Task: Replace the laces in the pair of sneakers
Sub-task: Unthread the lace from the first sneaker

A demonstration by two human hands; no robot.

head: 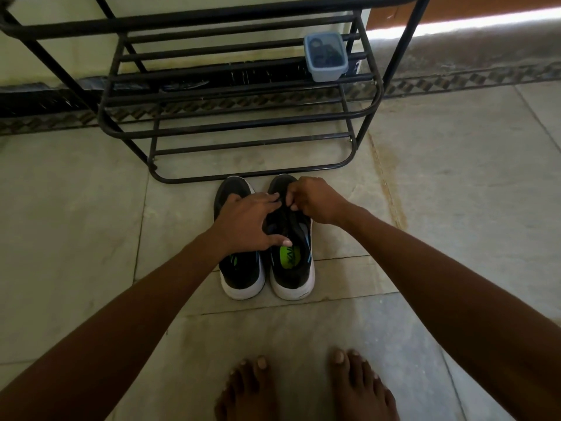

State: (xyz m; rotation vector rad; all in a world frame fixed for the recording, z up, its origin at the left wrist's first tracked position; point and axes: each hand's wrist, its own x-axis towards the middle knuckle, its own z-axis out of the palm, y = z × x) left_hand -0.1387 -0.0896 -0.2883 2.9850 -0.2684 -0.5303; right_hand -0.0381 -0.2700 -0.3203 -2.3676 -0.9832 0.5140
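Observation:
Two black sneakers with white soles stand side by side on the floor, toes pointing away from me. The left sneaker [239,268] is partly covered by my left hand [247,221], whose spread fingers reach across to the right sneaker [293,268], thumb at its opening above the green insole. My right hand [315,200] hovers over the right sneaker's front, fingers curled and pinching its black lace [291,217]. The lacing under both hands is mostly hidden.
A black metal shoe rack [243,129] stands right behind the sneakers' toes. A grey plastic box [326,56] with dark contents sits on its shelf at the right. My bare feet [303,387] are on the stone tile floor [455,192] below the sneakers.

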